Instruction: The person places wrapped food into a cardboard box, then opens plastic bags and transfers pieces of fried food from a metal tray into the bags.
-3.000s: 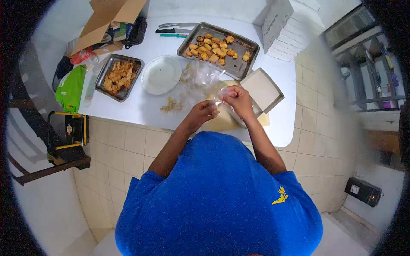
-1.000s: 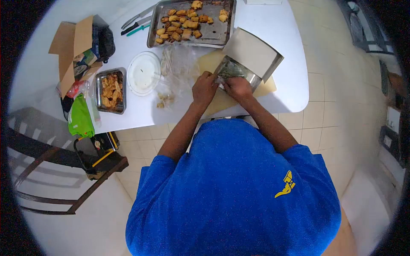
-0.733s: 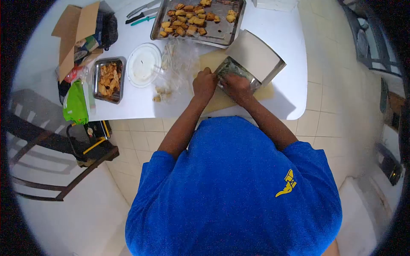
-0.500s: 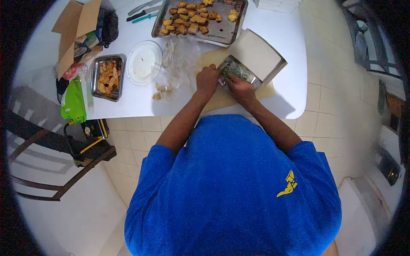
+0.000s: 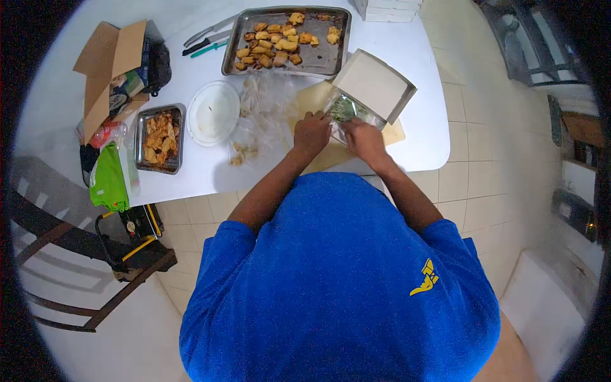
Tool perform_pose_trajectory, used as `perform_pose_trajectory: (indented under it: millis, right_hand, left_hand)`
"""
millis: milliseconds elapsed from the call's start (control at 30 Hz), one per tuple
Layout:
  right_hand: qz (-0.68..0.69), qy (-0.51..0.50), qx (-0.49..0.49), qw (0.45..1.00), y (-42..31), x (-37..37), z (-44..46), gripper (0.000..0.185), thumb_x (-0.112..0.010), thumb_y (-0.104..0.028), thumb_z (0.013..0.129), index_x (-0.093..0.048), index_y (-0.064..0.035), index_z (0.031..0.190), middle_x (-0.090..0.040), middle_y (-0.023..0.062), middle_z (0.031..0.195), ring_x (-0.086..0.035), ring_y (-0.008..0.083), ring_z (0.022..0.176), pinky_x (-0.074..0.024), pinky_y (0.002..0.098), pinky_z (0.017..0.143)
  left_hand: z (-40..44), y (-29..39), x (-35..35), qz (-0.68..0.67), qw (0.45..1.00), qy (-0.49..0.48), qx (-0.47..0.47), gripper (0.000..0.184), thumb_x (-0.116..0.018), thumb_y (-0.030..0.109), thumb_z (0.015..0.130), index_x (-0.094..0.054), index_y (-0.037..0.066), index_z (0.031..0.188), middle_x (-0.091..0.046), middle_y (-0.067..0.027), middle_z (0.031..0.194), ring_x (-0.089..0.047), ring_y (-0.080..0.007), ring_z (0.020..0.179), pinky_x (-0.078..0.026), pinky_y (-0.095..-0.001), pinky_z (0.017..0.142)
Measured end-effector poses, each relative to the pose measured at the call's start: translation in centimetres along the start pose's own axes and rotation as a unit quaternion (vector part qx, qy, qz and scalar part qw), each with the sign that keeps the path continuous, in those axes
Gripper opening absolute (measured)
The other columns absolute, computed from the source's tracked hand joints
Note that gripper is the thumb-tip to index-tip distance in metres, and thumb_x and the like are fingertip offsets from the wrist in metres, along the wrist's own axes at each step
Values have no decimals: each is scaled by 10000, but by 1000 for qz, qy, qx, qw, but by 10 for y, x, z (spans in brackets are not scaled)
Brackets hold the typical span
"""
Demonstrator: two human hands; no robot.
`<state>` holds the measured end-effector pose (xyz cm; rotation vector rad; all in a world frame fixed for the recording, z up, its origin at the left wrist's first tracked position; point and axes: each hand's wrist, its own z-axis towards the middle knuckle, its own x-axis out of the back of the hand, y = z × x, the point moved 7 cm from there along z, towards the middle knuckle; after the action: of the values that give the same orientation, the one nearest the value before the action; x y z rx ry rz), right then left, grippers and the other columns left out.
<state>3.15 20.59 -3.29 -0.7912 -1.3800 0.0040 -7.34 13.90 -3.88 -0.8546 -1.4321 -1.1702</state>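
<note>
In the head view a white cardboard box [image 5: 371,86] stands with its lid raised on a tan cutting board [image 5: 394,132]. Green leaves [image 5: 345,108] lie in the box's near part, with shiny clear plastic [image 5: 336,125] around them. My left hand [image 5: 312,132] is at the near left corner, its fingers curled on the plastic. At the near edge, my right hand [image 5: 364,140] has its fingers bent down and pinched on the same plastic. The fingertips of both hands are partly hidden.
A large baking tray [image 5: 324,60] of browned pieces is at the back. Left are plastic bags [image 5: 264,121], a white plate [image 5: 214,114], a metal pan [image 5: 179,143] of cooked meat, knives [image 5: 207,42] and an open carton [image 5: 98,76]. White boxes [image 5: 391,9] are stacked at back right.
The camera view has shifted. My right hand has drawn back from over the leaves to the box's near edge, exposing more greens and plastic. My left hand stays by the left corner.
</note>
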Motion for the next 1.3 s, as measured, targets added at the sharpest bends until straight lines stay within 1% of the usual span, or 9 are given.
perform_pose_trajectory:
  millis: [167,267,333,433,533,733,1100,1133,1300]
  right_hand:
    - [94,256,-79,959,44,94,-4,167,-589,-213,802,-635,-69,872,-563,129,838,-576,322,765,-468,415,648]
    - [-98,330,-83,935,69,142,9,433,-688,-258,751,-587,-83,1134,-587,160,995,-532,338,949,-436,398,798]
    - [-108,290,-104,945,104,128,23,578,-697,-256,741,-491,-99,1257,-559,189,1115,-527,338,1038,-438,388,858]
    - [101,156,-128,974,112,115,19,626,-711,-239,724,-463,-113,1284,-525,181,1198,-515,315,1098,-443,384,880]
    - [70,174,-41,981,68,137,0,606,-705,-82,702,-478,-103,1263,-517,133,1192,-528,279,1080,-470,343,852]
    - [89,205,-11,975,33,144,-26,568,-698,-31,694,-513,-100,1226,-481,126,1210,-501,279,1096,-448,341,883]
    - [-5,242,9,970,42,156,-17,489,-668,-113,765,-503,-49,1221,-519,177,1187,-474,329,1126,-360,397,965]
    - [15,218,-30,975,52,155,-12,530,-665,-173,791,-462,-130,1280,-456,170,1267,-390,324,1210,-307,449,1004]
    - [38,255,30,966,31,162,20,451,-660,-190,793,-527,-134,1220,-452,151,1269,-410,308,1180,-327,444,982]
  left_hand:
    - [2,-1,-7,29,999,-29,-2,275,-635,346,737,-638,112,882,-588,-59,938,-540,-269,862,-480,-429,628]
    - [7,4,-7,67,996,-54,16,266,-634,351,742,-643,124,881,-599,-42,930,-524,-250,910,-449,-440,676]
    - [10,5,-7,90,993,-72,40,225,-629,334,757,-648,137,864,-612,-13,917,-526,-219,935,-423,-432,725]
    - [9,8,2,100,991,-83,44,210,-623,320,762,-646,131,849,-617,-12,904,-526,-223,936,-422,-434,724]
    - [1,9,13,42,998,-46,30,184,-609,287,761,-643,127,844,-617,-20,908,-531,-227,926,-419,-439,724]
    - [-27,1,40,-53,990,123,-31,136,-608,168,731,-629,115,854,-610,-39,918,-543,-242,881,-422,-421,730]
    - [-161,-70,45,-151,945,171,232,126,-605,72,746,-616,70,871,-610,-100,947,-564,-289,893,-432,-401,814]
    - [-181,-78,38,-146,936,183,261,130,-608,70,757,-616,69,887,-610,-102,960,-574,-276,892,-449,-383,789]
    - [-258,-107,31,-206,848,261,412,150,-597,73,810,-615,63,958,-603,-105,981,-598,-208,871,-500,-314,693]
